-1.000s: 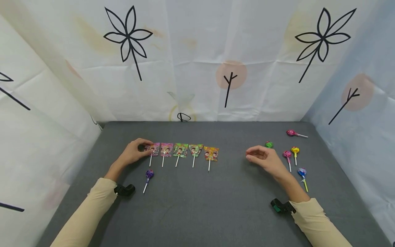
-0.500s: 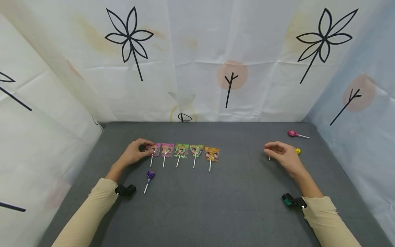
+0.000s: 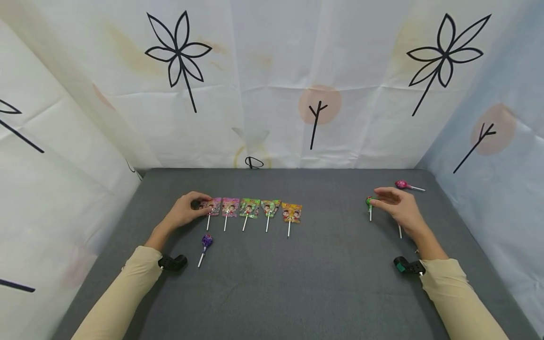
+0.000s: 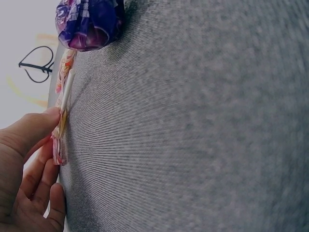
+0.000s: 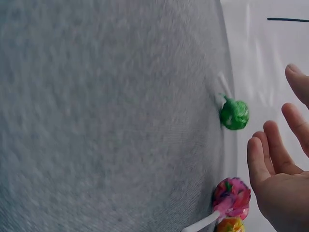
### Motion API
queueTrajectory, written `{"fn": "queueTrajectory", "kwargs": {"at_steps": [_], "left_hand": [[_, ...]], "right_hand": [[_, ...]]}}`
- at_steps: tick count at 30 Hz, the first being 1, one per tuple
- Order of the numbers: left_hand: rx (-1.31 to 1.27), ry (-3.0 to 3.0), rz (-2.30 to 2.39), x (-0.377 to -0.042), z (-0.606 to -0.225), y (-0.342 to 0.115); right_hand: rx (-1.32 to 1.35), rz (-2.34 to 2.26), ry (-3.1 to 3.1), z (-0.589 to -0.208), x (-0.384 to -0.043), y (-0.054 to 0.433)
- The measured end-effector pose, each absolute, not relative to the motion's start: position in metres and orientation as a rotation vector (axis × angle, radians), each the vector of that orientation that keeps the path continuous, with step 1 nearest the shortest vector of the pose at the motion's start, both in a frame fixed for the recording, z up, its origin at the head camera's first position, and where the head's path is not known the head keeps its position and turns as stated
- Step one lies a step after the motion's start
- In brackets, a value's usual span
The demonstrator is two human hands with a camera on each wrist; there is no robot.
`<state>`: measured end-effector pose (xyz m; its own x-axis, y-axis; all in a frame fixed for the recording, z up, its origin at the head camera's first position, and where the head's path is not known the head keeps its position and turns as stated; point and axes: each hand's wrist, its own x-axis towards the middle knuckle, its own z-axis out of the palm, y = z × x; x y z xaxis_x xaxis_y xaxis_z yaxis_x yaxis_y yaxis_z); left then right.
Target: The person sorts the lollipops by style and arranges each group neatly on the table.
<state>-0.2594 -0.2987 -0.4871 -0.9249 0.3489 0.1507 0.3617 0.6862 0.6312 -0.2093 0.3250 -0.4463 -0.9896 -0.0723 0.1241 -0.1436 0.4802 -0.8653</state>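
Note:
My left hand [image 3: 187,208] pinches the wrapper edge of the leftmost pink flat lollipop [image 3: 214,206], which lies at the end of a row. In the left wrist view, thumb [image 4: 36,126] and fingers meet at that wrapper, low over the table. Just nearer to me lies a purple round lollipop [image 3: 207,241]. My right hand [image 3: 401,210] hovers with parted, slightly bent fingers beside a green round lollipop [image 3: 369,201]. In the right wrist view, a gap shows between the green lollipop [image 5: 234,115] and the fingertips. A pink round lollipop [image 5: 232,197] lies below that hand.
The row continues rightward with another pink flat lollipop [image 3: 230,208], two green ones and an orange one [image 3: 292,213]. A red-pink round lollipop [image 3: 402,184] lies at the back right of the grey table [image 3: 272,293]. A yellow lollipop [image 5: 231,224] shows partly; printed cloth [image 3: 263,56] hangs behind.
My right hand has moved to the right, over the round lollipops, and its fingers have parted; the green one shows beside them again. The left hand stays on the pink flat lollipop.

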Motion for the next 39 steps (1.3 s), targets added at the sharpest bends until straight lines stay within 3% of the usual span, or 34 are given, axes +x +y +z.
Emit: {"fn": "queueTrajectory", "kwargs": {"at_steps": [39], "left_hand": [[-0.587,-2.872,-1.064,-0.26,-0.486,-0.297]], "right_hand": [[0.144,1.431,-2.829,-0.456,-0.232,0.319]]}}
